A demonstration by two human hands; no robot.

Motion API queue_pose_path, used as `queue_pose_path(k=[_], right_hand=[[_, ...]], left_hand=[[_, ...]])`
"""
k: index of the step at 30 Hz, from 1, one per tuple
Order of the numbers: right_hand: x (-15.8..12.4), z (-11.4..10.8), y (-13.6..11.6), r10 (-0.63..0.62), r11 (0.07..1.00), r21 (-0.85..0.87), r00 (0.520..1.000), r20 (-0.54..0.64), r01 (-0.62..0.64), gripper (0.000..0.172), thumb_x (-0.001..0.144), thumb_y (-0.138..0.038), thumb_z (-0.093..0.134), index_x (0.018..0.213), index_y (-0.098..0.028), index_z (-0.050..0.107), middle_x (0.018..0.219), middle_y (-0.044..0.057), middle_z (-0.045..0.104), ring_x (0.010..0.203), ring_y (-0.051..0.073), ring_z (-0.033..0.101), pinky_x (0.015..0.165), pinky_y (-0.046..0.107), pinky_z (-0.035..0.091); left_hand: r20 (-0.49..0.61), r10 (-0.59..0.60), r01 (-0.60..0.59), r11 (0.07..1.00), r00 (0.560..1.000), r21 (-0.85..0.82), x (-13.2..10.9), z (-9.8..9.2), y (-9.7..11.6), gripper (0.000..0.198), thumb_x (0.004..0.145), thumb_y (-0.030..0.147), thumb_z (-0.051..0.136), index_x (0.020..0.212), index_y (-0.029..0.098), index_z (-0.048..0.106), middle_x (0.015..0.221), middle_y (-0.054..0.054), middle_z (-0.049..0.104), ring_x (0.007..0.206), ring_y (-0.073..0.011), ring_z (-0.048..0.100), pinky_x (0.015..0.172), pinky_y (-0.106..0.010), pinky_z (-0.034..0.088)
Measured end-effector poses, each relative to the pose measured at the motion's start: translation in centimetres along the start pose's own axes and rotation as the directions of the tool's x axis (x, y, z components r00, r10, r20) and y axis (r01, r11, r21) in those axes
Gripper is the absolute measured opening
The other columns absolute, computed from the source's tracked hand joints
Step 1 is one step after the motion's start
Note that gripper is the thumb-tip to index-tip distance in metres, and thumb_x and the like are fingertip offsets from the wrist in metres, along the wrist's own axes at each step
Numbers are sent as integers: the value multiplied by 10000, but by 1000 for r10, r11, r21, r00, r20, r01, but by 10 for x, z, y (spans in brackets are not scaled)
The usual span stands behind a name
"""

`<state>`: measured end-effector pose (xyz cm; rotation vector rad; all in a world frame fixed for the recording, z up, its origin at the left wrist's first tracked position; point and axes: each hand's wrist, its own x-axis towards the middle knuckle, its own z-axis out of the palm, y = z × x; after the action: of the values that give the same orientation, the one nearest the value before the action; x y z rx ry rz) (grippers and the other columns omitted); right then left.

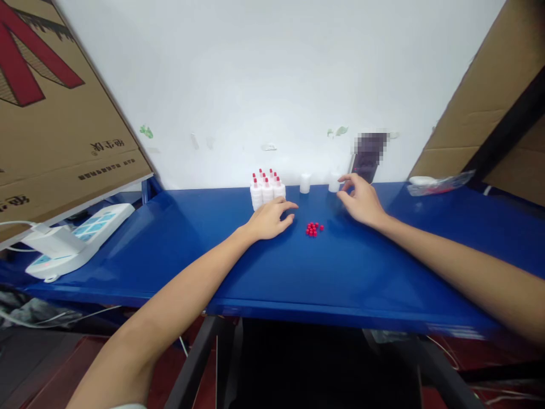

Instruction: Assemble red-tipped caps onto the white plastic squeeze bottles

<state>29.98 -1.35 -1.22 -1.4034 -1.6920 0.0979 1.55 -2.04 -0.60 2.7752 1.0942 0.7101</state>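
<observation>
My left hand point(272, 218) rests at the front of a group of white bottles with red tips point(267, 192), its thumb and forefinger apart and nothing between them. Beside a white bottle point(334, 182) near the wall is my right hand point(360, 199), fingers spread and curved; whether a fingertip touches the bottle I cannot tell. Another white container point(305, 183) stands between the two hands, close to the wall. Several small red caps point(312, 229) lie in a loose cluster on the blue table point(281, 278), with one slightly apart at the right.
A dark phone-like object point(367, 159) leans against the wall behind my right hand. At the left lies a white power strip point(91, 233) with a plugged-in charger. Cardboard point(63, 125) stands at both sides. A clear plastic bag point(440, 184) lies at the back right.
</observation>
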Motion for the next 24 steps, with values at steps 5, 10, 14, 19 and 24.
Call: queue_pose_path(k=[5,10,14,19,24], right_hand=[[15,8,18,182,983,10,981,-60,-182,542,751,-284,588,1278,-170,533,1112,142,607,742,204,553,738,376,466],[37,10,19,370,916,120,922,113,-382,743,769,-302,605,1459,-164,365,767,33,589,583,187,513,592,344,439],[55,13,14,448,860,185,877,172,-476,706,794,-404,619,1427,-170,411,664,-1,544,499,159,439,498,313,375],[59,19,16,418,898,126,907,61,-422,401,834,-469,567,1059,-153,668,674,31,578,581,166,492,575,309,390],[38,4,11,245,969,-14,967,65,-245,264,821,-411,585,915,-181,675,688,23,620,652,188,555,673,320,387]], left_hand=[[-13,2,-2,1000,1000,-20,0,3,0,361,947,320,494,1219,187,690,1083,-94,662,874,-204,643,829,-387,527],[57,99,-96,993,993,-66,-2,2,7,326,965,301,482,1191,187,688,1014,-77,668,859,-190,641,807,-351,523],[113,129,-124,991,985,-50,-5,1,18,357,989,311,458,1273,195,641,1059,-82,646,864,-186,635,791,-337,517],[185,144,-145,989,972,-7,-9,-2,27,437,1003,280,396,1413,226,540,1118,-87,598,842,-179,617,766,-329,512],[197,211,-203,977,957,-60,-9,-6,37,445,1016,289,367,1422,221,537,1225,-112,565,1029,-221,595,930,-384,506]])
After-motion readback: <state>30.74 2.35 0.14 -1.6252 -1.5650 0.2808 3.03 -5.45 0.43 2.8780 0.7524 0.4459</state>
